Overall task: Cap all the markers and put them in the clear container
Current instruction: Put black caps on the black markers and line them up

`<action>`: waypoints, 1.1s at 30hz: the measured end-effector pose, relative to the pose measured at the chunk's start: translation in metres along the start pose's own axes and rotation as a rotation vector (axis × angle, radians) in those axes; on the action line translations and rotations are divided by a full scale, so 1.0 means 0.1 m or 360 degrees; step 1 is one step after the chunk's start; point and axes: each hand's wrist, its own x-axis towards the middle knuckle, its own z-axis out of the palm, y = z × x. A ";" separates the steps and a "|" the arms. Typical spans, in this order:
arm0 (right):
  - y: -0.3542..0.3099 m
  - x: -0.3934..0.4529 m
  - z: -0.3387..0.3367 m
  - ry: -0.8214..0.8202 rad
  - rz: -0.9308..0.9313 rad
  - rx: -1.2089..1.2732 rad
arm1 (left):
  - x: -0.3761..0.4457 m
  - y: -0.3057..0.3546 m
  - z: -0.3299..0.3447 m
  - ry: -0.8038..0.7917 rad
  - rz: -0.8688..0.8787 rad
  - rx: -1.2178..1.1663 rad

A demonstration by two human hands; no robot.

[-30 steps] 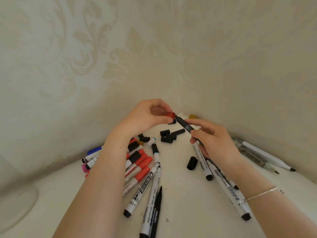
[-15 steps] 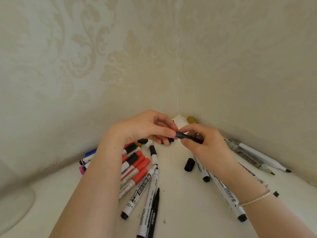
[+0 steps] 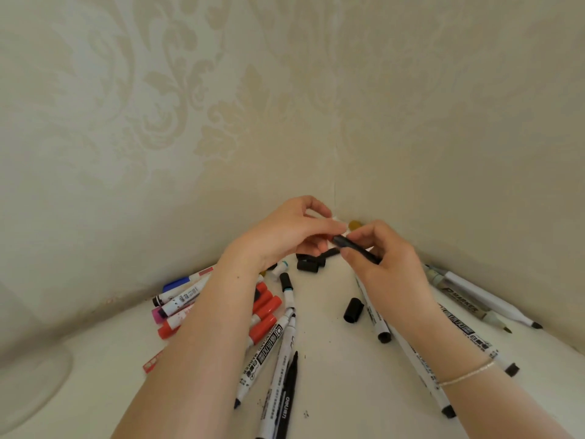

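My right hand (image 3: 387,274) grips a slim black marker (image 3: 356,249) above the white tabletop (image 3: 329,369), close to the wall corner. My left hand (image 3: 291,231) pinches that marker's far end, where a red cap sits almost hidden under my fingertips. Below my left forearm lie several red-capped markers (image 3: 267,307) and white-barrelled markers (image 3: 275,340). More white markers (image 3: 411,353) run under my right wrist. A loose black cap (image 3: 353,310) lies between my arms, and several black caps (image 3: 308,263) lie under my hands. The clear container (image 3: 61,364) shows faintly at the lower left.
Grey brush markers (image 3: 471,301) lie uncapped along the right wall. A yellow cap (image 3: 354,224) sits in the corner. A blue-capped marker (image 3: 177,284) and a pink-ended one (image 3: 156,315) lie by the left wall. Patterned walls close in the table at the back and right.
My hands came together. The red cap, held apart from the black marker's tip a second ago, now sits on its end between my left fingers.
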 end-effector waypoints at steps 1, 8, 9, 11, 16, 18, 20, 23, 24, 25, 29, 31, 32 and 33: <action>0.00 0.01 0.01 0.0029 0.0011 0.0005 | 0.01 0.00 0.03 0.0066 -0.0005 -0.0204; -0.01 -0.01 -0.03 -0.0270 0.0055 0.0087 | 0.03 0.00 0.03 0.0543 0.0183 0.0025; 0.00 0.00 -0.07 -0.0312 0.0062 0.0006 | 0.00 0.01 -0.05 0.0680 0.0247 0.0221; 0.04 0.02 -0.16 -0.0412 0.0099 -0.0350 | -0.10 0.02 -0.24 0.0851 0.0317 0.0678; 0.10 -0.01 -0.23 -0.0793 0.0006 -0.1298 | -0.40 -0.21 -0.56 0.0408 -0.0158 0.1508; 0.09 -0.04 -0.20 -0.0839 -0.0072 -0.1447 | -0.50 -0.29 -0.69 0.0319 -0.0282 0.1583; 0.09 -0.06 -0.17 -0.0884 -0.0122 -0.1507 | -0.57 -0.35 -0.79 0.0319 -0.0335 0.1563; 0.12 -0.07 -0.14 -0.0939 -0.0129 -0.1518 | -0.59 -0.41 -0.87 0.0345 -0.0332 0.1593; 0.13 -0.07 -0.13 -0.0941 -0.0116 -0.1514 | -0.59 -0.41 -0.87 0.0347 -0.0326 0.1602; 0.14 -0.07 -0.12 -0.0934 -0.0113 -0.1511 | -0.58 -0.41 -0.88 0.0345 -0.0323 0.1611; 0.14 -0.05 -0.08 -0.0914 -0.0196 -0.1523 | -0.54 -0.39 -0.86 0.0387 -0.0273 0.1621; 0.12 -0.04 -0.07 -0.0843 -0.0204 -0.1404 | -0.51 -0.37 -0.81 0.0452 -0.0183 0.1594; 0.11 -0.03 -0.08 -0.0774 -0.0177 -0.1294 | -0.50 -0.35 -0.77 0.0472 -0.0125 0.1573; 0.10 -0.03 -0.08 -0.0687 -0.0140 -0.1159 | -0.49 -0.33 -0.71 0.0471 -0.0074 0.1544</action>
